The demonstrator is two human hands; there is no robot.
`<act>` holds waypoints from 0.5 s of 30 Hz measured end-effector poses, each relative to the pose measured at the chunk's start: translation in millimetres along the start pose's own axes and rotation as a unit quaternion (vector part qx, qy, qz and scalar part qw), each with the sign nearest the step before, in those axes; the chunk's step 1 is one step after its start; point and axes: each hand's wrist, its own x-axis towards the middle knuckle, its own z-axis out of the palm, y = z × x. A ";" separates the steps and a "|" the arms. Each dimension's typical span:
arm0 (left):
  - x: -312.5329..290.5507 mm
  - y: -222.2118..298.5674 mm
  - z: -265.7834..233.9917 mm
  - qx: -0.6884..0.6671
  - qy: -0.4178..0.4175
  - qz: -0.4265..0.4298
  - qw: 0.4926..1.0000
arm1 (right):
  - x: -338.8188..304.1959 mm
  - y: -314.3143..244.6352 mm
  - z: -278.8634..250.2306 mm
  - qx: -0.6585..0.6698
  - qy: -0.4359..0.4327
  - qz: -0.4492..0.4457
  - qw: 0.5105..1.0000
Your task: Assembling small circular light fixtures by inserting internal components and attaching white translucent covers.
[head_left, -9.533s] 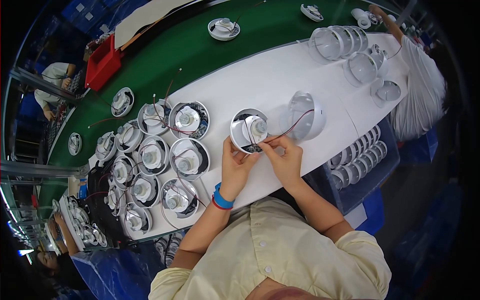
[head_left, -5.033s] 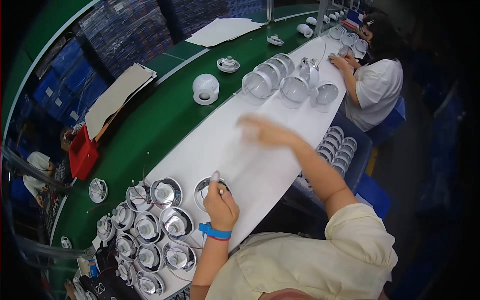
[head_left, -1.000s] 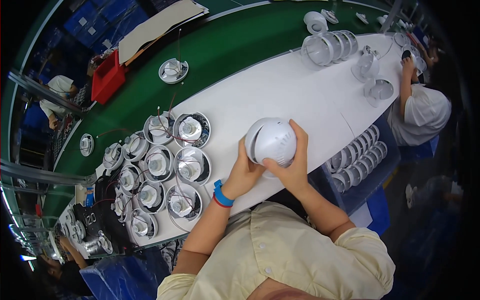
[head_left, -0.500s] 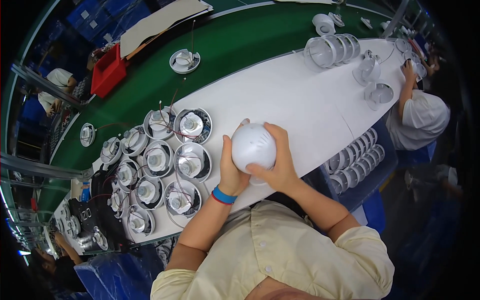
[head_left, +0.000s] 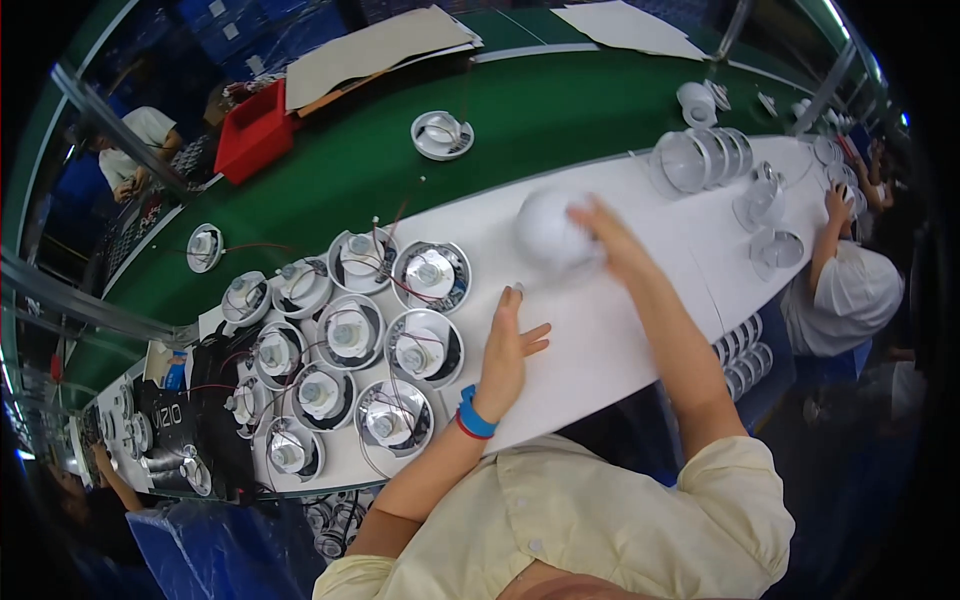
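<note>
A white ball-shaped housing (head_left: 551, 230), smeared by motion, is in my right hand (head_left: 616, 238) over the white tabletop (head_left: 590, 330). The fingers grip its right side. My left hand (head_left: 506, 362) is empty, its fingers stretched out and apart, at the right of a cluster of open round white shells. Its nearest neighbours are a shell (head_left: 425, 347) and another shell (head_left: 393, 415). These shells hold a white disc with a grey cylinder in the middle, dark parts around it and thin red wires.
Beyond the table runs a green belt (head_left: 560, 95) bearing a lone shell (head_left: 442, 135). A red bin (head_left: 253, 130) stands far left. Clear ringed covers (head_left: 690, 160) lie far right; a blue crate (head_left: 775, 340) of white rings is below. A co-worker (head_left: 850, 295) sits at right.
The ball-shaped housing has moved away and to the right with my right hand. My left hand has let go of it and opened. The view has shifted, too.
</note>
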 end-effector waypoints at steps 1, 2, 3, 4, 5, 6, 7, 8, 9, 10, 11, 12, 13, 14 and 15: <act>0.2 -9.2 1.0 0.089 -0.022 0.056 0.994 | 48.5 -5.6 -16.3 0.008 0.022 -0.050 0.998; 4.1 -19.9 0.5 0.178 -0.042 0.114 0.977 | 106.9 -4.6 -41.3 0.017 0.044 -0.101 0.994; 6.6 -29.5 -5.9 0.237 -0.043 0.142 0.960 | 148.2 -9.7 -48.7 -0.004 0.117 -0.104 0.988; 5.1 -30.4 -6.5 0.239 -0.040 0.150 0.959 | 181.8 -15.6 -56.6 -0.024 0.191 -0.106 0.976; 3.1 -28.4 -6.3 0.206 -0.043 0.129 0.969 | 210.8 -21.4 -70.5 -0.021 0.186 -0.114 0.976; 4.9 -28.2 -2.2 0.174 -0.057 0.099 0.978 | 234.3 -23.9 -99.6 -0.095 0.191 -0.089 0.973; 3.3 -25.8 -1.4 0.179 -0.055 0.107 0.977 | 251.5 -29.0 -102.6 -0.171 0.185 -0.067 0.966; 0.3 -21.2 -4.7 0.150 -0.050 0.077 0.984 | 248.6 -40.7 -68.6 -0.167 0.168 -0.073 0.969; -1.7 -17.6 -8.3 0.121 -0.046 0.047 0.990 | 241.3 -48.5 -35.4 -0.383 0.311 -0.150 0.857; -3.1 -16.6 -9.2 0.126 -0.043 0.056 0.990 | 232.7 -60.6 -8.8 -0.562 0.441 -0.214 0.667; -4.0 -18.1 -6.0 0.124 -0.069 0.033 0.989 | 241.6 -64.3 -0.1 -0.531 0.421 -0.385 0.627; -3.3 -17.0 -3.7 0.122 -0.095 0.009 0.988 | 273.8 -60.3 8.7 -0.456 0.333 -0.492 0.663; -3.3 -12.2 0.5 0.130 -0.104 -0.017 0.986 | 305.6 -50.8 13.6 -0.373 0.238 -0.585 0.680; -1.6 -11.8 -1.3 0.131 -0.100 -0.017 0.986 | 318.6 -42.0 39.6 -0.350 0.119 -0.442 0.817; 0.4 -12.2 1.7 0.115 -0.119 -0.040 0.985 | 349.0 -29.1 32.4 -0.372 0.049 -0.374 0.848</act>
